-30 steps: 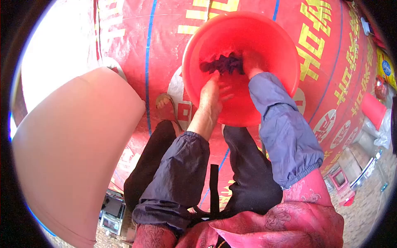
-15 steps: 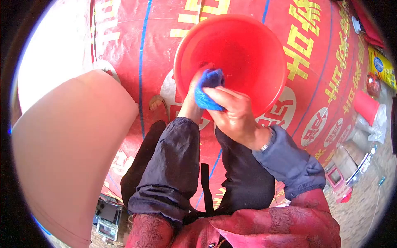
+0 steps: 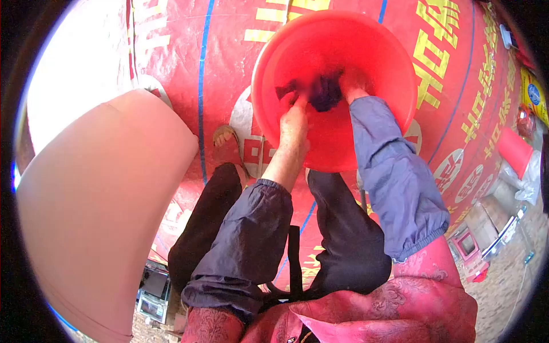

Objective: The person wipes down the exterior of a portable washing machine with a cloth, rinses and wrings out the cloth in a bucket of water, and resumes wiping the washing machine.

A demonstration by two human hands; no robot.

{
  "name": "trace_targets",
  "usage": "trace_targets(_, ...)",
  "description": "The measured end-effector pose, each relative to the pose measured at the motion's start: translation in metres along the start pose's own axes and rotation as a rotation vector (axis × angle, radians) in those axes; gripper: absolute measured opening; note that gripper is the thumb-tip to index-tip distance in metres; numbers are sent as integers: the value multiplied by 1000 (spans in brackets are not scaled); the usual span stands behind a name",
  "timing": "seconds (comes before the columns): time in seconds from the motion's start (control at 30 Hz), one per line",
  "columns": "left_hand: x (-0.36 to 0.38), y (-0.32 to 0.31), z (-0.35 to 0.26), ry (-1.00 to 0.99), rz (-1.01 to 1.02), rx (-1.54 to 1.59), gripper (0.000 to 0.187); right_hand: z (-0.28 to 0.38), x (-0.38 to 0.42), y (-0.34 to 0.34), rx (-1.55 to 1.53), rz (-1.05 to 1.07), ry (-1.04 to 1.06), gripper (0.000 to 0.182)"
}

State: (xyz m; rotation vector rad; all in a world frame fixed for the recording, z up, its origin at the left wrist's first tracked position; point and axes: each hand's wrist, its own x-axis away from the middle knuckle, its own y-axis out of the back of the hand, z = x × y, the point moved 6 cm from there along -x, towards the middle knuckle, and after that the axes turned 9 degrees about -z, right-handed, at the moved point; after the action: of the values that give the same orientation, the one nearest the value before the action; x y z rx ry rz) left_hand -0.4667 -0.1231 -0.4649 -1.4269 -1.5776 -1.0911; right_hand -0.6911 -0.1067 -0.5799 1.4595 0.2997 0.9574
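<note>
A large red plastic basin stands in front of my knees, and both my hands reach down inside it. Between them is a cloth, which looks dark in the basin's shade. My left hand grips the cloth's left end, thumb and fingers closed on it. At the cloth's right side, my right hand is closed on it, though its fingers are shaded and blurred. Whether there is water in the basin is hard to see.
A red printed sheet with yellow characters covers the ground. A big pale pink curved object stands at my left, close to my foot. At right lie a small red bucket, a clear plastic bag and a yellow packet.
The cloth, bright blue and bunched over my left hand at the basin's near rim, is now deeper inside. My right hand has moved up and right, away from my left.
</note>
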Motion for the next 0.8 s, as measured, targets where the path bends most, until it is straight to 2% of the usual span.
trace_targets(0.07,-1,-5,7,70,18,-4,51,21,19,14,-317,-298,169,32)
trace_targets(0.13,-4,-15,11,141,102,26,54,52,47,54,-648,-258,266,29)
trace_targets(0.17,-6,-15,9,179,168,58,53,77,67,94,-820,-57,275,27)
trace_targets(0.2,-6,-18,9,216,235,90,52,91,92,121,-875,10,289,24)
trace_targets(0.23,-4,-16,9,142,202,174,56,101,118,144,-928,76,302,22)
trace_targets(0.3,-25,-11,19,65,283,253,55,116,164,185,-999,57,294,18)
trace_targets(0.33,-41,-17,31,91,444,364,57,125,178,211,-998,61,346,19)
trace_targets(0.4,2,-23,5,185,937,457,44,136,193,235,-1035,85,423,22)
trace_targets(0.43,24,-26,-8,149,989,520,40,141,196,237,-1004,37,460,24)
trace_targets(0.5,57,-31,-31,83,1084,622,34,151,194,230,-866,-188,674,29)
trace_targets(0.53,49,-35,-29,68,1066,635,31,153,186,217,-819,-277,743,30)
trace_targets(0.57,29,-39,-22,62,955,621,29,153,174,202,-770,-364,810,30)
trace_targets(0.6,12,-37,-12,57,801,596,27,146,152,181,-640,-379,735,27)
trace_targets(0.63,0,-21,-2,121,194,245,24,139,127,160,-515,-393,661,25)
trace_targets(0.67,-23,-23,14,110,238,356,25,125,103,137,-500,-340,500,24)
trace_targets(0.7,-7,-23,4,152,175,454,25,108,79,109,-480,-286,342,24)
trace_targets(0.73,-10,-19,5,132,108,400,25,82,55,46,-342,-65,306,25)
trace_targets(0.77,-14,-13,4,106,41,344,27,69,46,23,-248,47,273,27)
trace_targets(0.8,-11,-12,-2,91,66,301,28,55,37,-1,-148,161,249,28)
